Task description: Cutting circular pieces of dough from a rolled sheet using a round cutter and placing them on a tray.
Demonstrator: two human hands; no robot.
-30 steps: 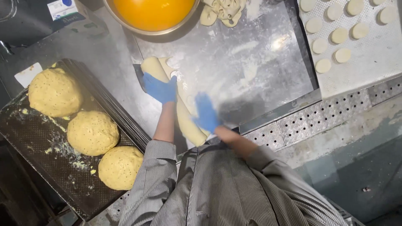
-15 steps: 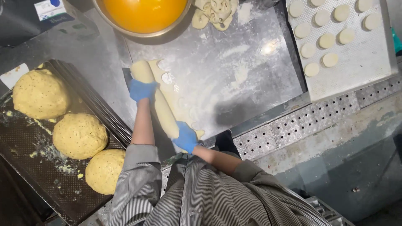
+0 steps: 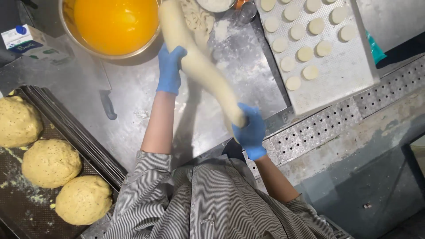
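Note:
A long pale dough log (image 3: pixel 199 64) lies slantwise over the floured steel worktop (image 3: pixel 133 115). My left hand (image 3: pixel 170 66), in a blue glove, grips the log near its middle-upper part. My right hand (image 3: pixel 250 130), also blue-gloved, holds the log's near end at the worktop's front edge. Both sleeves are grey striped.
A steel bowl of orange liquid (image 3: pixel 113 26) stands at the back left. A dark tray (image 3: pixel 66 146) at left carries three round speckled dough balls (image 3: pixel 51 163). A perforated tray (image 3: pixel 345 75) with several small dough discs lies at right. A black-handled knife (image 3: pixel 107 104) lies on the worktop.
The dough log has shifted right and farther from me, now reaching past the bowl. Both hands moved with it while keeping their grip; the view shifted too.

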